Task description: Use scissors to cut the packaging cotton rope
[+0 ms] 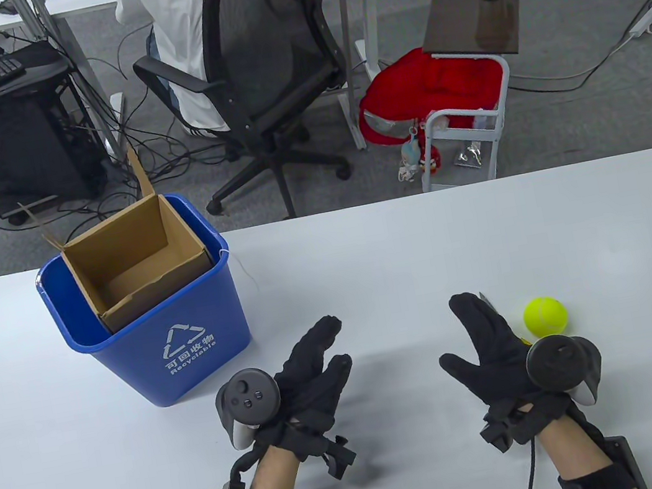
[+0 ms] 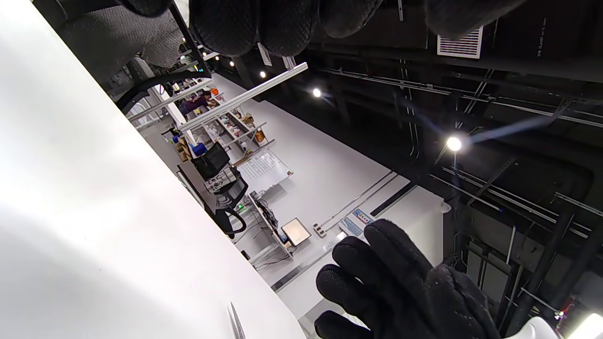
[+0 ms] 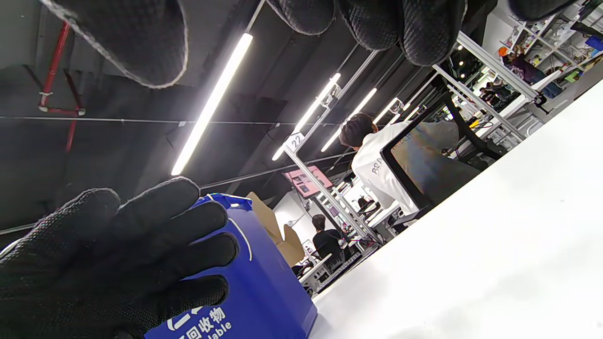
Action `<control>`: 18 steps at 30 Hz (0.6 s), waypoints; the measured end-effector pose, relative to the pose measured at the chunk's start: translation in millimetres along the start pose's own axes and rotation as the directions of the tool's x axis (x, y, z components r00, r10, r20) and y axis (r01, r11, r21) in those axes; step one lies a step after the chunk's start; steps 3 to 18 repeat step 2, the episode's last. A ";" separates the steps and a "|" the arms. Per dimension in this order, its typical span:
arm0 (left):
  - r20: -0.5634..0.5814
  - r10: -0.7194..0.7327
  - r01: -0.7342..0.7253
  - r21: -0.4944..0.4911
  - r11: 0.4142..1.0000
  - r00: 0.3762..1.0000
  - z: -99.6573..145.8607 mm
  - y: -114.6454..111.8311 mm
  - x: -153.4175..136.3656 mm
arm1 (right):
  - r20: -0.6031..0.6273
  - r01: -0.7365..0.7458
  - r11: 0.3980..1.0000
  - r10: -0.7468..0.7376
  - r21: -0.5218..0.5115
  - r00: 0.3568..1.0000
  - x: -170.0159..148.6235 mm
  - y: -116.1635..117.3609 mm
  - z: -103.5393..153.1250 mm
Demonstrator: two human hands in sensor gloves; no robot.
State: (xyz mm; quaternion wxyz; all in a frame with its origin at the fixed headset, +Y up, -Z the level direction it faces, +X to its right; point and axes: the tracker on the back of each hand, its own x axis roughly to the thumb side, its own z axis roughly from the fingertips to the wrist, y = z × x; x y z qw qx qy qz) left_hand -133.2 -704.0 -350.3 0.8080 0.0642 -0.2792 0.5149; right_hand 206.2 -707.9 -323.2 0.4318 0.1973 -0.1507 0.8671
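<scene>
Only a sliver of the scissors [image 1: 484,299] shows in the table view: a grey tip pokes out past the right hand [image 1: 495,347], toward the counter's far edge, and the rest is hidden under the glove. A yellow fleck at the hand's right side may be a handle; cannot confirm. In the left wrist view a thin pointed blade pair [image 2: 237,325] is cut off by the bottom edge, lying over the white counter [image 2: 94,226]. Whether the right hand touches the scissors cannot be told.

Right hand: fingers [image 3: 410,28] spread apart, thumb out to the side, nothing gripped; the palm seen in the left wrist view carries nothing. Left hand [image 1: 306,380]: fingers [image 2: 226,23] also apart, holding nothing, well apart from the scissors. Both hands are near the counter's near edge, palms turned toward each other.

A thin pale strand [image 1: 239,266] hangs at the right rim of the blue recycling bin [image 1: 155,350], toward the counter's far left corner; too fine to say whether it is the cotton rope. An open cardboard box [image 1: 139,258] stands inside the bin. A yellow tennis ball [image 1: 545,316] lies just beside the right hand, on the side toward the counter's right edge.
</scene>
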 end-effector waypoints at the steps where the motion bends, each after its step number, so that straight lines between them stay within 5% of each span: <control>1: 0.001 0.003 -0.003 0.001 1.000 1.000 -0.2 0.0 0.3 | 0.001 0.002 1.000 -0.002 0.002 1.000 -0.1 0.5 0.0; 18: 0.004 0.010 -0.010 0.003 1.000 1.000 -0.5 0.0 0.3 | 0.000 0.004 1.000 -0.004 0.007 1.000 -0.7 1.1 0.1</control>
